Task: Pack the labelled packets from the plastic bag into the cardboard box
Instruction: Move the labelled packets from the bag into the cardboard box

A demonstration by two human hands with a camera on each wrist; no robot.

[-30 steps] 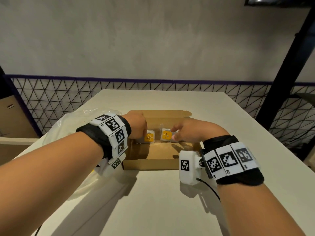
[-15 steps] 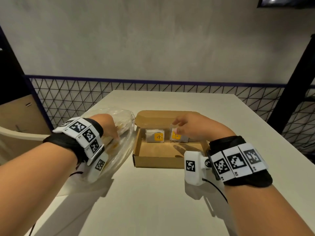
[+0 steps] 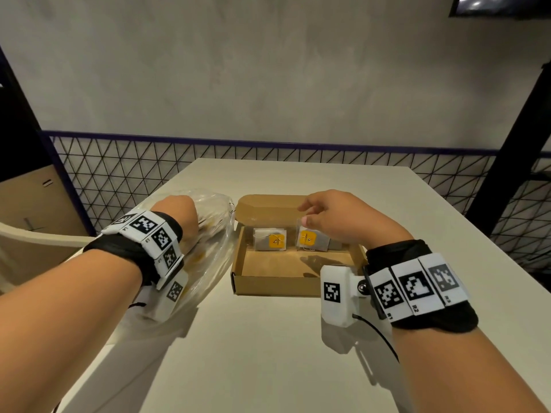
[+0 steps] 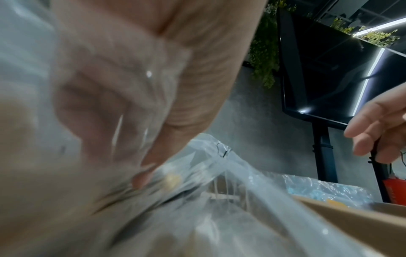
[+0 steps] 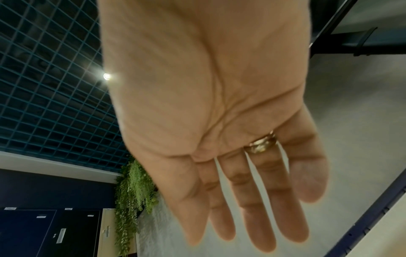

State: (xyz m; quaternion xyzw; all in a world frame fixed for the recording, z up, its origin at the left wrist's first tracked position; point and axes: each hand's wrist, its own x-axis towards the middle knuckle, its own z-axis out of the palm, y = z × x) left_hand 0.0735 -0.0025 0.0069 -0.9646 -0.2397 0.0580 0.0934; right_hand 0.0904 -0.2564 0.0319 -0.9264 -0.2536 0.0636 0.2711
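An open cardboard box lies on the table ahead of me. Two grey packets with yellow labels lean against its far wall, one at the left and one at the right. My right hand hovers just above the right packet, fingers straight and empty. My left hand is inside the clear plastic bag to the left of the box. In the blurred left wrist view its thumb reaches down among yellow-labelled packets; whether it holds one is hidden by the film.
The white table extends in front of and behind the box. A wire mesh fence runs along its far side, with a black post at the right. A cream chair back and a carton stand at the left.
My left hand moved from the box leftwards into the plastic bag. My right hand let go of the right packet and lifted slightly above it.
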